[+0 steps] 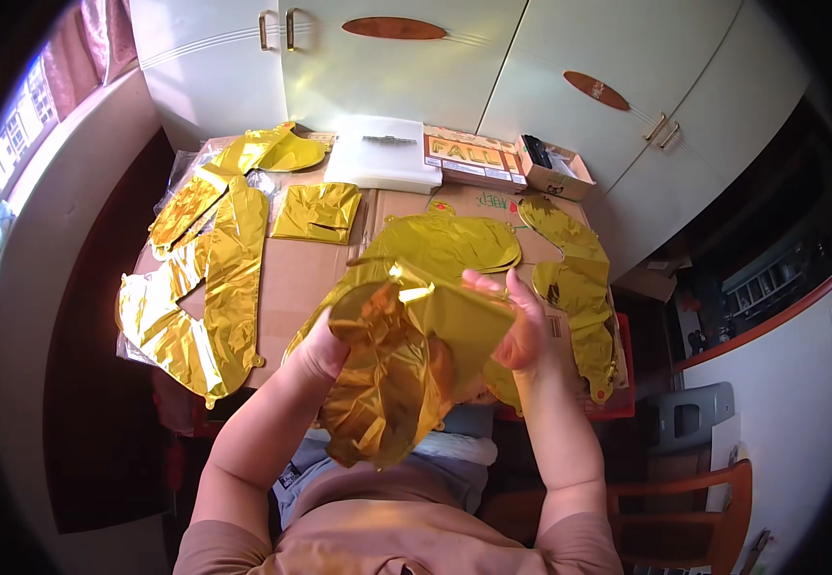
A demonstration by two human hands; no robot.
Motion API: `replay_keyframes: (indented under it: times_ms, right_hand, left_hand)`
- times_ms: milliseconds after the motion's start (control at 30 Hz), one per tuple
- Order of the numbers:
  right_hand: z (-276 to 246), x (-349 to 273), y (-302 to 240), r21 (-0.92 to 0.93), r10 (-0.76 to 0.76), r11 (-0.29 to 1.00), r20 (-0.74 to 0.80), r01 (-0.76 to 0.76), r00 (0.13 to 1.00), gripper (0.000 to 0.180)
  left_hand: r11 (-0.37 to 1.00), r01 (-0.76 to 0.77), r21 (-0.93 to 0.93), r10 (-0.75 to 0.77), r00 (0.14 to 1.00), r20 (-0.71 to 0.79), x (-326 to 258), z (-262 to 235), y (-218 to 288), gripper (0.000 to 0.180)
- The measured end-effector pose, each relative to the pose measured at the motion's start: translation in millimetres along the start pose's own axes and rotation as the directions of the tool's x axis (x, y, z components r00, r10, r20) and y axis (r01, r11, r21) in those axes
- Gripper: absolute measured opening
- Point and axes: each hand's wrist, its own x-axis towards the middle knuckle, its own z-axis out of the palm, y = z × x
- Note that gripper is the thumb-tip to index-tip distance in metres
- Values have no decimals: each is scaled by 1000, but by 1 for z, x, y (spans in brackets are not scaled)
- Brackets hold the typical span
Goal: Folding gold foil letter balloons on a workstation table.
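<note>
White cabinets [397, 81] stand beyond the far side, and before them lies the cardboard-covered surface [287, 302]. On its left spreads a large, creased gold foil shape [234, 278] with a three-cornered opening. The held gold foil piece [378, 407] is raised over the near middle, in front of the torso; its near left part is crumpled and amber, its far part smoother. A long, curved foil strip [584, 273] lies on the right, and a flat, rounded foil piece [473, 240] lies just beyond the held one. A white box [382, 168] sits at the far middle, with a folded foil square [315, 213] near its left end.

The left hand [326, 351] is at the held piece's left side, its fingers hidden by foil, so I cannot tell how they close. The right hand [521, 331] has its fingers parted and extended at the right edge.

The step in hand looks like opening or turning the foil; the next move seems to call for a light two-sided grip, since thin film could crease or tear.
</note>
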Motion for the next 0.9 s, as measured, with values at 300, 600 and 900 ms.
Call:
replay_keyframes:
  times_ms: [300, 600, 900]
  right_hand:
    - [-16, -1, -46, -466, -461, 807, -118, 361, 879, 54]
    - [-50, -23, -62, -526, -507, 768, -150, 366, 848, 44]
    - [-70, -62, -104, -712, -571, 654, -243, 256, 784, 27]
  left_hand:
    - [885, 135, -445, -223, 963, -149, -34, 34, -35, 58]
    - [933, 330, -142, -347, 930, -119, -43, 43, -49, 33]
    - [906, 406, -119, -416, 907, -71, -33, 74, -91, 15]
